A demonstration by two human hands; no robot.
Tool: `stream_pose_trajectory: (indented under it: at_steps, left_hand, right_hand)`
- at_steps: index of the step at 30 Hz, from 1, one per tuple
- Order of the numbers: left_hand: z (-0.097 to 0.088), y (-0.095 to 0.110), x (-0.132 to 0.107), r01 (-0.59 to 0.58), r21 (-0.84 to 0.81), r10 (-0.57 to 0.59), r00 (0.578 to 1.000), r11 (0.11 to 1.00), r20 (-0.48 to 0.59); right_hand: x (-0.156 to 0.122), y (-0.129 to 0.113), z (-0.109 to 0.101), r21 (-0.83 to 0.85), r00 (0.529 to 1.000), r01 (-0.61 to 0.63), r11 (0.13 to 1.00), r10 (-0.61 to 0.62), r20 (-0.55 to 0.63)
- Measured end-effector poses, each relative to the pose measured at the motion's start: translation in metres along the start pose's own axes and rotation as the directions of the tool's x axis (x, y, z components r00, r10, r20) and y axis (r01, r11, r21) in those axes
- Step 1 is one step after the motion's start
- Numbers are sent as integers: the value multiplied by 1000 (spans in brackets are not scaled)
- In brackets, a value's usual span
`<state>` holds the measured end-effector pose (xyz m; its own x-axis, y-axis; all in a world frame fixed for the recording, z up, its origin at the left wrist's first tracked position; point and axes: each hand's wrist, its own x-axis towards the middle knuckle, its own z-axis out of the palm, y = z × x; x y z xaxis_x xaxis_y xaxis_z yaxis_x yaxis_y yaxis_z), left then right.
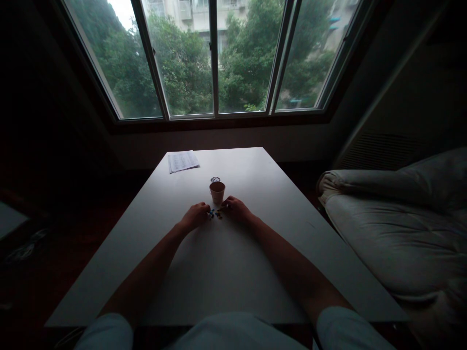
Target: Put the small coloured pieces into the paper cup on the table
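Both my arms reach out over a white table (226,272). My left hand (196,216) and my right hand (236,209) rest on the tabletop with fingers curled, either side of several small coloured pieces (215,214). The fingertips of each hand touch or pinch pieces at the edge of that little pile; the dim light hides exactly what each holds. A small paper cup (217,192) stands upright just beyond the pile, between the two hands. A small dark ring-shaped thing (215,179) lies behind the cup.
A printed sheet of paper (183,161) lies at the table's far left. A pale cushioned sofa (397,218) stands close to the table's right side. A wide window (215,58) with trees outside fills the far wall. The floor at left is dark.
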<state>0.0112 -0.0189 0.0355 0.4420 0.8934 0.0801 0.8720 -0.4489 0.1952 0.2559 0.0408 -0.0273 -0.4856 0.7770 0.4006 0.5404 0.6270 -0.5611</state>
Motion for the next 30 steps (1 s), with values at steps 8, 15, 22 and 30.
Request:
stream_pose_trajectory:
  at_steps: [8, 15, 22, 30]
  left_hand:
    - [0, -2, 1, -1, 69, 0, 1000, 998, 15]
    - [2, -2, 0, 38, 78, -39, 999, 996, 10]
    - [0, -6, 0, 86, 62, -87, 996, 994, 24]
    - [-2, -12, -2, 6, -14, -5, 999, 1000, 38]
  right_hand:
    - [0, 1, 0, 4, 1000, 3, 1000, -3, -1]
    - [0, 1, -2, 22, 1000, 15, 1000, -15, 9]
    - [-1, 4, 1, 34, 1000, 6, 999, -6, 6]
    - [-2, 5, 2, 55, 1000, 23, 998, -23, -2]
